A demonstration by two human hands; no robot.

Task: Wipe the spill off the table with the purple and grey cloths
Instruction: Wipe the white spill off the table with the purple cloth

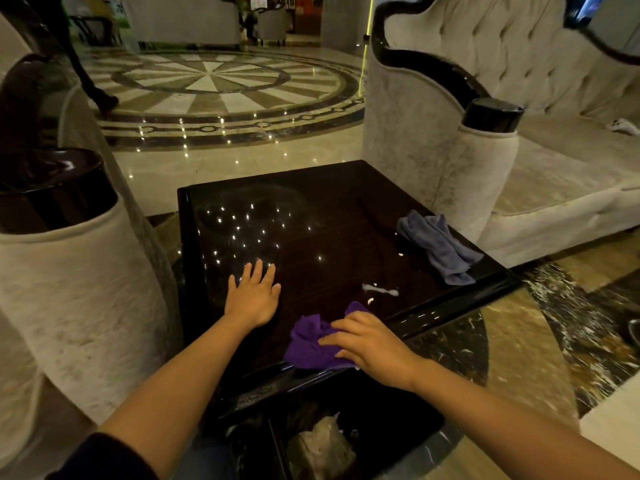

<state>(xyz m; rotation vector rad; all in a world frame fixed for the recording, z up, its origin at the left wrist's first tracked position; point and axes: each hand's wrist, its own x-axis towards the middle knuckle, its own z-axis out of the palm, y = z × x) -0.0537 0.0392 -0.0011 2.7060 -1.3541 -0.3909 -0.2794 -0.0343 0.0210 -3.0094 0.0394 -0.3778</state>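
Two cloths, one table [311,209]. Right hand [372,344] pressed flat on purple cloth [308,344] at near edge; white spill [380,290] just beyond, forward-right. Left hand [254,296] splayed, empty. Grey cloth [440,245] far right, nearer right hand.

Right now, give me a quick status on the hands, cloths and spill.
Left hand flat on table, empty. Right hand pressing purple cloth at near edge. White spill not yet wiped. Grey cloth untouched, far right. Path clear.
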